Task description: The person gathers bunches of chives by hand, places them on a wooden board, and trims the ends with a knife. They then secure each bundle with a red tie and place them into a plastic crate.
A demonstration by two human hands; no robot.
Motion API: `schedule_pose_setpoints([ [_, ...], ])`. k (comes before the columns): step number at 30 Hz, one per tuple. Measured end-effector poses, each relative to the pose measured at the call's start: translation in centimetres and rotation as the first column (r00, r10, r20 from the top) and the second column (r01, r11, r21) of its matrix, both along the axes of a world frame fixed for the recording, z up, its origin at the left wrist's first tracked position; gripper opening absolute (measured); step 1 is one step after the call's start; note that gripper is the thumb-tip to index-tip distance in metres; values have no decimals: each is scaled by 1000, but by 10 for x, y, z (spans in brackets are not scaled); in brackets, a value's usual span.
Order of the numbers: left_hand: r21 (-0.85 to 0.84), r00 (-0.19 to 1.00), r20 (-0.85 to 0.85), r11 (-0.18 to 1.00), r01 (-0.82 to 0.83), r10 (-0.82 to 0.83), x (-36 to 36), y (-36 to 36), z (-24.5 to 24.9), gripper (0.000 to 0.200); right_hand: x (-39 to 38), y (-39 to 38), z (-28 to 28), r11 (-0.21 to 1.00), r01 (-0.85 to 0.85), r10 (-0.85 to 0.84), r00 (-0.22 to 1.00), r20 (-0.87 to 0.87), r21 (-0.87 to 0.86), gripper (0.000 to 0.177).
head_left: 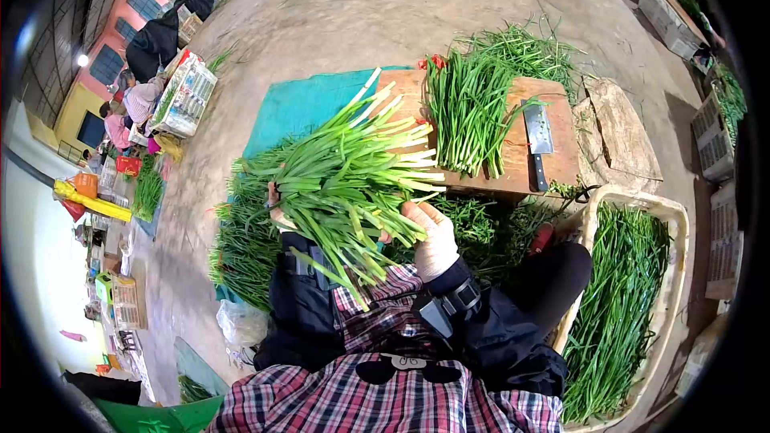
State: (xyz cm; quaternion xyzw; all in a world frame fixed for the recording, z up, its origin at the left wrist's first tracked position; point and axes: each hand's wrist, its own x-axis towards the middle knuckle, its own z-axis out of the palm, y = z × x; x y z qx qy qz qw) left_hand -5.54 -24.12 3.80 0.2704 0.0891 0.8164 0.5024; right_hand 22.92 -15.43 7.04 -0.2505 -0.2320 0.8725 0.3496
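Observation:
A big loose bunch of chives (345,168) with pale stalk ends is held up in front of me, fanned toward the upper right. My left hand (277,207) is wrapped round its left side, mostly hidden by the leaves. At the bunch's lower right, my right hand (435,242) is closed on some leaves, fingertips partly covered. Beyond it, trimmed chives (472,112) lie on a wooden board (529,167). A cleaver (539,140) rests on the board's right side, black handle toward me.
More chives (245,248) are heaped on a teal cloth (293,108) to the left. A white crate (680,273) full of greens stands at my right. Loose greens (525,56) lie behind the board. People (136,104) sit by crates at the far left.

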Motion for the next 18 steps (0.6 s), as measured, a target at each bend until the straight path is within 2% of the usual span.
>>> schedule_pose_setpoints([
  [2, -2, 989, -142, 999, -33, 32, -4, 1, -6, 54, 5, -2, 8, 996, 61, -63, 998, -30, -57, 20],
  [3, -51, 1000, 14, 999, 5, -4, -6, 2, -9, 55, 11, -3, 12, 996, 7, -14, 997, -81, -86, 23],
  [4, -62, 1000, 17, 998, -15, 16, -5, 3, -9, 53, 17, -3, 7, 998, -38, 29, 986, -167, -52, 25],
  [6, -87, 998, 21, 995, -57, 59, -1, 6, -7, 49, 35, -6, 22, 997, -23, 31, 993, -111, 73, 27],
  [7, 3, 996, -84, 999, 41, -41, -9, 5, -11, 50, 43, -5, 4, 998, -24, 38, 962, -270, 58, 29],
  [8, -10, 998, -57, 1000, 26, -26, -11, 3, -10, 50, 54, -4, 1, 998, -57, 58, 949, -310, 12, 29],
  [10, -40, 1000, -3, 999, -3, 3, -14, 1, -9, 51, 86, 4, 1, 984, -116, 154, 931, -330, 132, 26],
  [12, -26, 997, 83, 1000, 2, 0, -12, -3, -3, 50, 123, 18, -8, 933, -246, 314, 913, -262, 262, 23],
  [13, -2, 994, 110, 1000, 17, -17, -14, -4, -2, 49, 136, 28, -5, 875, -307, 392, 904, -174, 375, 22],
  [14, 24, 990, 137, 999, 31, -34, -16, -4, -2, 48, 151, 38, 5, 751, -513, 443, 859, 259, 416, 31],
  [15, -9, 993, 121, 1000, -18, 19, -17, -6, -1, 47, 159, 45, -3, 553, -617, 278, 771, 573, 560, 39],
  [16, -43, 992, 102, 997, -65, 69, -19, -8, -2, 47, 159, 47, -3, 323, -736, 8, 630, 776, 594, 46],
  [17, -77, 991, 83, 992, -103, 110, -20, -6, -3, 46, 156, 51, 1, 126, -798, -233, 554, 799, 590, 60],
  [18, -82, 984, 124, 989, -121, 130, -20, -2, -6, 47, 152, 48, 2, 353, -730, -132, 580, 804, 585, 69],
])
